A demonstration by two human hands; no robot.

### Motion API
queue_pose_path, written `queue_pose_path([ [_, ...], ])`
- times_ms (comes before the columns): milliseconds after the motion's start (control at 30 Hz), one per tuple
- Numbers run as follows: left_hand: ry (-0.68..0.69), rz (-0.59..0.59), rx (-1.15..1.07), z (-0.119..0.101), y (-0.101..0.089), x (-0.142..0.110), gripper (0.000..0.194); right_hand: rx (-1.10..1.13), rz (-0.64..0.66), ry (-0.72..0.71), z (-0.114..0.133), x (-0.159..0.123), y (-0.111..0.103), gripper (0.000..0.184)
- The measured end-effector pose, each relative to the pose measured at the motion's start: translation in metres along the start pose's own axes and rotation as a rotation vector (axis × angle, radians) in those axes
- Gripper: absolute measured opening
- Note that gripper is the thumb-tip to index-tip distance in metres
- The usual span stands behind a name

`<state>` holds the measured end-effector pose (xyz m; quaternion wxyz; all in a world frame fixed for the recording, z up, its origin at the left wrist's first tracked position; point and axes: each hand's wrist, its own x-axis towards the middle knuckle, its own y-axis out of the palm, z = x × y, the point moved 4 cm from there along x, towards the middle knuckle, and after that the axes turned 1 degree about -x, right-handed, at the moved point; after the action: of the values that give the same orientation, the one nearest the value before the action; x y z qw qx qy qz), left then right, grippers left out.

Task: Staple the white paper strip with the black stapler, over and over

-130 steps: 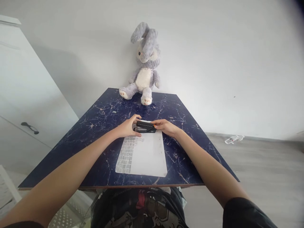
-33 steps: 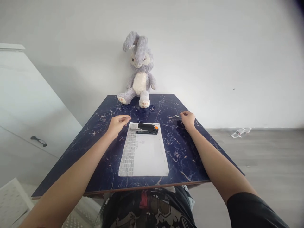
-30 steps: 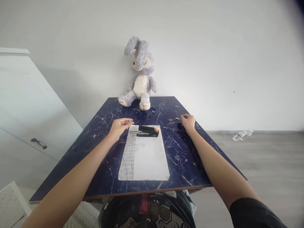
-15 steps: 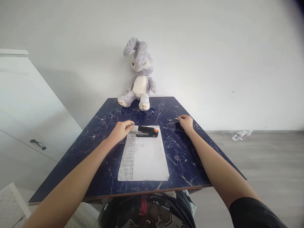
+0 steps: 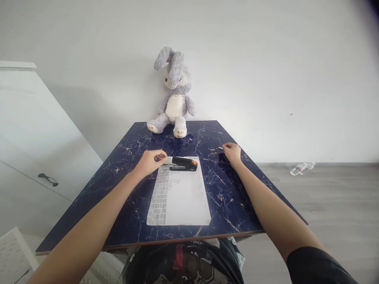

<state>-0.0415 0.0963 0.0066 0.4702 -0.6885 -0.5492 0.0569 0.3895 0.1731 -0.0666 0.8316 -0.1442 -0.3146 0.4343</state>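
Note:
A black stapler with an orange patch lies across the upper part of a white sheet of paper, which has grey printed blocks down its left side. My left hand is at the stapler's silver front end, thumb and forefinger closed on it in a pinch. To the right of the paper, my right hand rests near the table's right edge with its fingers pressed together. From its fingertips sticks out a small pale strip, too small to make out fully.
A dark blue marbled table carries everything. Against the wall at its far edge sits a grey plush rabbit. A white cabinet stands on the left. On the floor at right lies a clear plastic piece.
My left hand has shifted slightly at the stapler's front end, its thumb and forefinger now rounded into a ring. My right hand, the stapler and the paper stay where they were.

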Motion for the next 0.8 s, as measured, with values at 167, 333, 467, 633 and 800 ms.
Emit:
queue_pose_path([
  [167, 0.029, 0.154, 0.019, 0.004, 0.0, -0.001, 0.015, -0.024, 0.003, -0.074, 0.008, 0.0, 0.002, 0.028],
  [333, 0.026, 0.239, 0.027, 0.009, -0.002, -0.002, 0.013, -0.043, 0.022, -0.091, 0.011, -0.002, 0.003, 0.028],
  [467, 0.003, 0.234, 0.025, 0.011, 0.0, -0.002, 0.017, -0.041, 0.036, -0.085, 0.012, -0.003, 0.003, 0.028],
  [633, 0.004, 0.22, 0.021, 0.011, 0.001, -0.002, 0.016, -0.043, 0.058, -0.085, 0.013, -0.003, 0.004, 0.029],
  [800, -0.008, 0.212, 0.014, 0.011, 0.001, -0.003, 0.013, -0.038, 0.062, -0.079, 0.013, -0.004, 0.004, 0.028],
])
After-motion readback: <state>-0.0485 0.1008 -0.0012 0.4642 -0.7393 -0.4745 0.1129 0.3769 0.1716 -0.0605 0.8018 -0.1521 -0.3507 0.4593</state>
